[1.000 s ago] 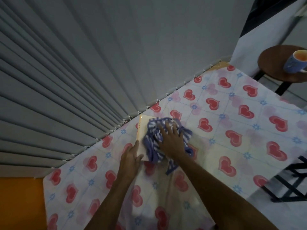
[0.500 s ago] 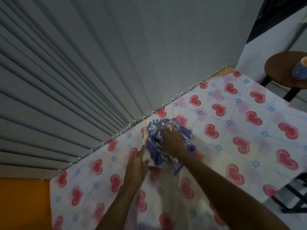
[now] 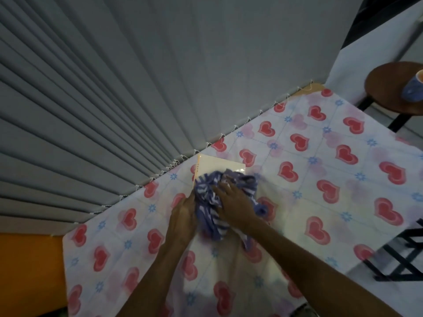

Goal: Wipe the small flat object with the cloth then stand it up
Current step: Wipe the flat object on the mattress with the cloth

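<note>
Pressing cloth (image 3: 215,202) w/ right hand (image 3: 235,202) on flat object (image 3: 219,165)

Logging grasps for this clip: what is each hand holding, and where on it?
Right hand presses the bunched striped cloth from above onto the flat cream object. Left hand steadies that object at its near-left edge; the grip itself is hidden.

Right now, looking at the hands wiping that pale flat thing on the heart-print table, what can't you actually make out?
Head view only:
- Pale flat object: near half hidden under the striped cloth and right hand.
- Left hand: fingertips hidden behind the cloth, so its hold is unclear.
- Blue mug on the round stool: cut off by the right edge, blurred.
- The object's edge markings: too small to read.
</note>
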A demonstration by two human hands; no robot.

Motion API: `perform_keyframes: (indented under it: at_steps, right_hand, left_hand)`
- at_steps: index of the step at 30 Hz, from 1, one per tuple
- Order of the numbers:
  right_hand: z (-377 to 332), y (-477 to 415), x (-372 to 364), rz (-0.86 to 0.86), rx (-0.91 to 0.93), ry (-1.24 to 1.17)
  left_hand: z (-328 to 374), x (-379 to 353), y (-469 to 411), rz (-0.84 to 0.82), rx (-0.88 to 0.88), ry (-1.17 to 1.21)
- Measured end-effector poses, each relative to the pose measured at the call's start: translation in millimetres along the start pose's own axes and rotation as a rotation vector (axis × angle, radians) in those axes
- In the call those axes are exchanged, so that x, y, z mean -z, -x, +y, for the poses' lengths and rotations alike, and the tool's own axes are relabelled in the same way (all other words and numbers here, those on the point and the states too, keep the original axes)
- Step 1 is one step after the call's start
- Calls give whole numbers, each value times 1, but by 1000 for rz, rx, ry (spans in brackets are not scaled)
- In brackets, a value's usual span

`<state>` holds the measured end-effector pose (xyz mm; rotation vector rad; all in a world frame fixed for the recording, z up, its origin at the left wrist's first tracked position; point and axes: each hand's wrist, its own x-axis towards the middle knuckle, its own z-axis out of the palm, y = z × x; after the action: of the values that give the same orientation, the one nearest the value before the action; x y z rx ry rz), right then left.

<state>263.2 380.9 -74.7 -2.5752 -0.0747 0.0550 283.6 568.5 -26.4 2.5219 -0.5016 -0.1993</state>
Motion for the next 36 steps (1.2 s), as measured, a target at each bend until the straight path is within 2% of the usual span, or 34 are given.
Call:
perform_keyframes:
  at_steps: [3, 6, 9, 12, 15, 18, 22, 27, 33, 36]
  right_hand:
    - [12, -52, 21, 57, -109, -24]
    - [14, -84, 31, 21, -194, 38]
    - [-6, -56, 16, 90, -139, -16]
    - [-27, 7, -13, 43, -32, -56]
    - [-20, 47, -28, 23, -29, -8]
    - [0, 43, -20, 31, -19, 96]
    - [26, -4, 6, 107, -172, 114]
    - [11, -25, 13, 110, -349, -7]
    - [-26, 67, -24, 71, -217, -3]
    - [-7, 45, -11, 73, -271, 22]
  left_hand:
    - [2, 3, -2, -53, 64, -15]
    - [3, 5, -6, -79, 134, -30]
    - [3, 9, -12, -64, 88, -26]
    - [0, 11, -14, -53, 138, 29]
    - [1, 8, -11, -17, 107, 25]
    - [4, 9, -9, -16, 92, 38]
    - [0, 8, -15, -105, 167, -39]
    - [1, 9, -19, -97, 190, -40]
    - [4, 7, -25, -115, 288, -46]
    - [2, 8, -24, -126, 256, -55]
